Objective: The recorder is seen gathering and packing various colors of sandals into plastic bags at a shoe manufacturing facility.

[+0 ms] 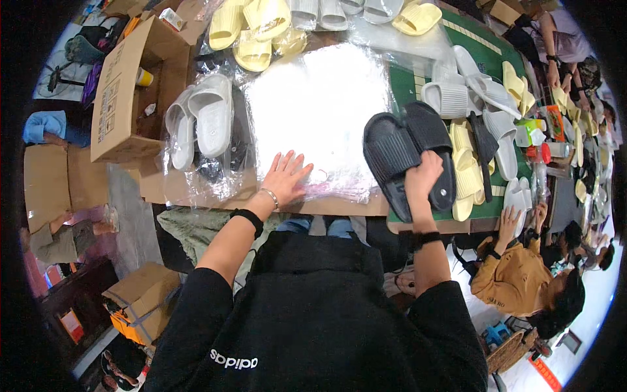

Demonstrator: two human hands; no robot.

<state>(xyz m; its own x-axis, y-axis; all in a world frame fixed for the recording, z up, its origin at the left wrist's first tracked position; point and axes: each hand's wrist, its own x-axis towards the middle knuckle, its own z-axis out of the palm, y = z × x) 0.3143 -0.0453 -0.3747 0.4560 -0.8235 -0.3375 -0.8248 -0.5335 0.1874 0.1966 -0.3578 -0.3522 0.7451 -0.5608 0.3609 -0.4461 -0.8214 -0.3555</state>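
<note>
A stack of clear plastic bags (320, 104), bright with glare, lies in front of me. My left hand (285, 176) rests on its near left part with the fingers spread. On the right, my right hand (424, 175) is closed on a pair of black slide slippers (392, 149), between the two soles; its fingertips are partly hidden. Left of the stack, grey slippers (213, 117) lie in clear plastic wrapping, with dark slippers partly hidden beside them. Yellow slippers (465, 171) lie just right of the black pair.
Grey slippers (447, 98) and more yellow ones lie on a green mat (470, 49). Bagged yellow slippers (251, 26) lie at the far edge. An open cardboard box (121, 98) stands at left. A co-worker in a brown top (516, 277) handles grey slippers on the right.
</note>
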